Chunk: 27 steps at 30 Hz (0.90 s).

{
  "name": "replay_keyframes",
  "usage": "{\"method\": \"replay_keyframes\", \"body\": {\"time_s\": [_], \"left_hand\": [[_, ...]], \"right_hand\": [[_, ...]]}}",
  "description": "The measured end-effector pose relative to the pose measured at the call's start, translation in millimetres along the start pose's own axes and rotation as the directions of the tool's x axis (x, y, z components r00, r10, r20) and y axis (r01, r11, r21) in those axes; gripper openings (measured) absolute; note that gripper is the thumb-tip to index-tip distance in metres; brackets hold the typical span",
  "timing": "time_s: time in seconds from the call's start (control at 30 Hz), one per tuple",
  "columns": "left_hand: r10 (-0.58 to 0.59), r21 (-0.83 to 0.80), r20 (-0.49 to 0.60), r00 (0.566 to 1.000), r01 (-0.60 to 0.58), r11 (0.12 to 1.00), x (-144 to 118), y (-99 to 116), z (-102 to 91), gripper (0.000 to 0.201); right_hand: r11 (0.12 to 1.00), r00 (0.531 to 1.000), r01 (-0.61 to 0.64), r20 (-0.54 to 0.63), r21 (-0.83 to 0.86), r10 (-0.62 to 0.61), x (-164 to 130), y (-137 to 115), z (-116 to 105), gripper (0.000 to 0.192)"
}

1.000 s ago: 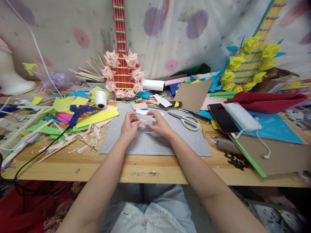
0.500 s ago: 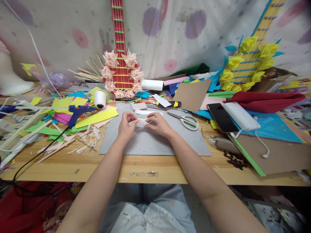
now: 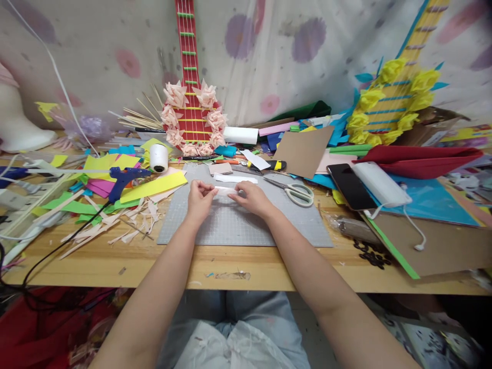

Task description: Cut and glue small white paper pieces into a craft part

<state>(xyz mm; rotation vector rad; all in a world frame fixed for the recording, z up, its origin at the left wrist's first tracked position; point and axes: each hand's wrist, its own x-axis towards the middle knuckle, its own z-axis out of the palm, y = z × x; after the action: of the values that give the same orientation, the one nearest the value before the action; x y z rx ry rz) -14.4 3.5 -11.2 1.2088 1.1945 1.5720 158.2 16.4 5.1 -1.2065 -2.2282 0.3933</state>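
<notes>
Both my hands meet over the grey cutting mat [image 3: 246, 225] on the wooden table. My left hand [image 3: 200, 199] and my right hand [image 3: 251, 197] pinch the two ends of a small pale pink paper piece [image 3: 226, 191] stretched flat between them, just above the mat. A white paper strip [image 3: 235, 179] lies on the mat just beyond my fingers. A pair of scissors [image 3: 294, 191] lies to the right of my right hand.
A blue glue gun [image 3: 125, 178] and pink paper scraps [image 3: 115, 225] lie at the left. A white thread spool [image 3: 159, 157], a red paper guitar with pink flowers [image 3: 192, 118], a yellow-flowered guitar [image 3: 388, 107], a phone [image 3: 352, 187] and a power bank [image 3: 380, 183] surround the mat.
My hands have turned and flattened the pink paper piece between them; they stay at the same spot above the mat.
</notes>
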Motion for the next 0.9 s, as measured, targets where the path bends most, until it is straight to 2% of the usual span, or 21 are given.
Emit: {"method": "replay_keyframes", "body": {"time_s": [0.17,0.37,0.5,0.6,0.7,0.8,0.9], "left_hand": [[-0.028,-0.035,-0.017,0.999,0.027,0.999,1,-1,0.2,0.040],[-0.086,-0.091,0.005,0.996,0.086,0.992,0,1,4.4,0.042],[-0.194,-0.191,-0.004,0.981,0.190,0.963,-3,7,5.0,0.043],[-0.260,-0.263,-0.002,0.965,0.251,0.932,-4,10,4.7,0.043],[-0.252,-0.284,-0.011,0.968,0.238,0.929,-4,11,4.8,0.042],[-0.235,-0.298,-0.050,0.971,0.210,0.931,-3,10,5.3,0.042],[-0.238,-0.327,-0.080,0.968,0.200,0.924,-3,11,6.3,0.043]], "right_hand": [[0.997,1.000,-0.022,-0.014,0.075,0.023,1,-4,-3,0.026],[0.977,0.994,-0.107,0.030,0.185,0.103,2,-9,-3,0.023],[0.937,0.987,-0.158,0.025,0.313,0.158,2,-7,-2,0.029],[0.841,0.980,-0.187,0.035,0.508,0.197,4,-4,2,0.030],[0.681,0.968,-0.198,0.031,0.705,0.250,8,-3,9,0.037],[0.560,0.952,-0.220,0.050,0.799,0.303,10,-5,18,0.051],[0.483,0.938,-0.243,0.078,0.841,0.337,12,-7,24,0.053]]}}
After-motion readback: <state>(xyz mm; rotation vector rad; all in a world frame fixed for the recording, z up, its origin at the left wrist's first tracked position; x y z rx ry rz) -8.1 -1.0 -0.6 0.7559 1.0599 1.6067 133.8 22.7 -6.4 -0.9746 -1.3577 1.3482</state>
